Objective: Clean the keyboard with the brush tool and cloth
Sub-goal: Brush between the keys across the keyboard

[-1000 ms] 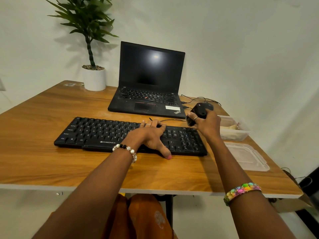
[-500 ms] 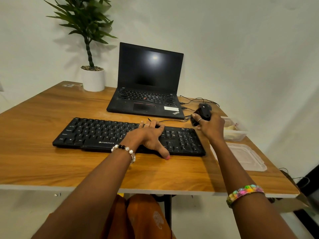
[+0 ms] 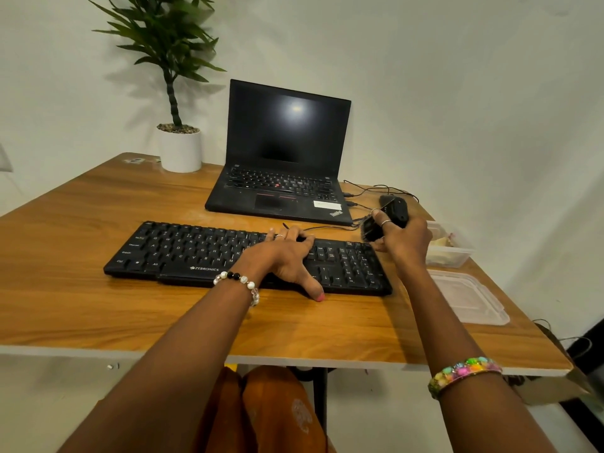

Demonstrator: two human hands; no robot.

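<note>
At center frame we see a black keyboard (image 3: 228, 256) on a wooden table (image 3: 81, 305), the left hand (image 3: 284, 259) resting on its keys with fingers spread flat, while the right hand (image 3: 405, 237) at center right grips a black brush tool (image 3: 387, 219) just above the keyboard's right end.

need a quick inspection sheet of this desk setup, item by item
surface: wooden table, bare at the front.
job's things: black keyboard lies flat; brush tool held above its right end; cloth not seen.
clutter: laptop open, screen dark; plastic tub, lid beside it.
grip: left hand rests flat on the keys; right hand grips the brush.
cables: thin wires right of the laptop.
surroundings: potted plant, plain wall.
</note>
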